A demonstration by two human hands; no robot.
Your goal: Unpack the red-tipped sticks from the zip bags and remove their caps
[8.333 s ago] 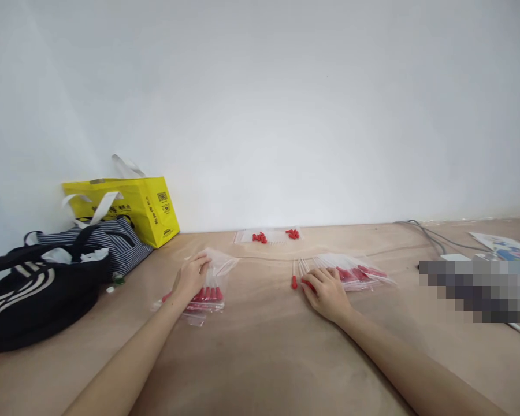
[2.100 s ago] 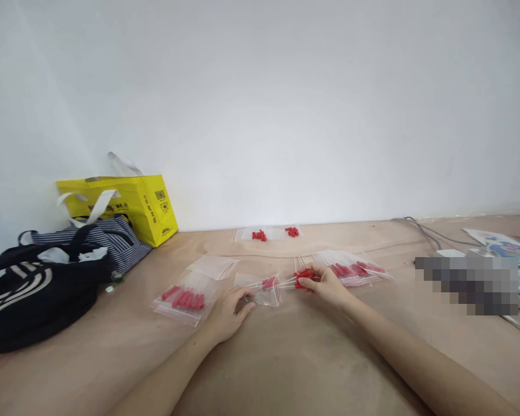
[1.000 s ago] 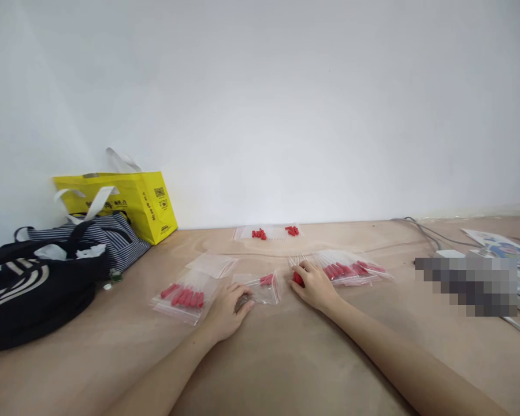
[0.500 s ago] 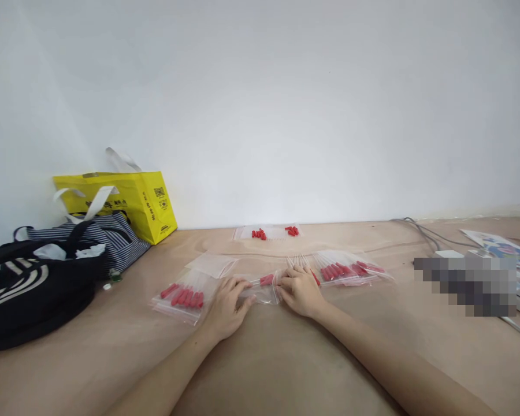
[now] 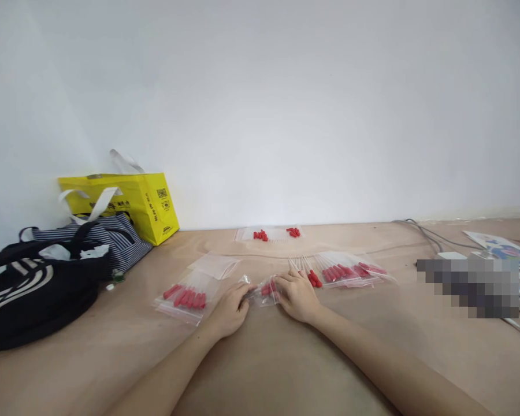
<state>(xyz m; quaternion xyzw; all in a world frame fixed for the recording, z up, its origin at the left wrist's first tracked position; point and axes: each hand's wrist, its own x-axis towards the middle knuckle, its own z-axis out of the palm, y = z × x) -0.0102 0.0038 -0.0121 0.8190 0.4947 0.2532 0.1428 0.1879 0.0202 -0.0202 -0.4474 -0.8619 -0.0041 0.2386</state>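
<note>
Between my hands lies a small clear zip bag (image 5: 264, 289) with red-ended sticks inside. My left hand (image 5: 229, 307) is closed on its crumpled left end, the thumb tucked below the fingers. My right hand (image 5: 297, 296) has its bent fingers closed at the bag's right edge; the fingertips are partly hidden. Just beyond my right hand are loose white sticks with red ends (image 5: 314, 278). Filled zip bags (image 5: 344, 270) overlap to the right of these. Left of my left hand are more filled bags (image 5: 188, 297), and a flat zip bag (image 5: 214, 264) lies behind them.
Near the wall, small red pieces (image 5: 260, 236) rest on a clear bag (image 5: 277, 233). A yellow bag (image 5: 156, 214), a striped bag (image 5: 123, 240) and a black bag (image 5: 34, 294) stand at the left. Cables (image 5: 429, 234) and papers (image 5: 502, 245) lie at the right.
The bag's left part has bunched up under my left hand, and its red ends show slightly nearer my right hand. My right hand has shifted slightly left. The camera view has moved slightly.
</note>
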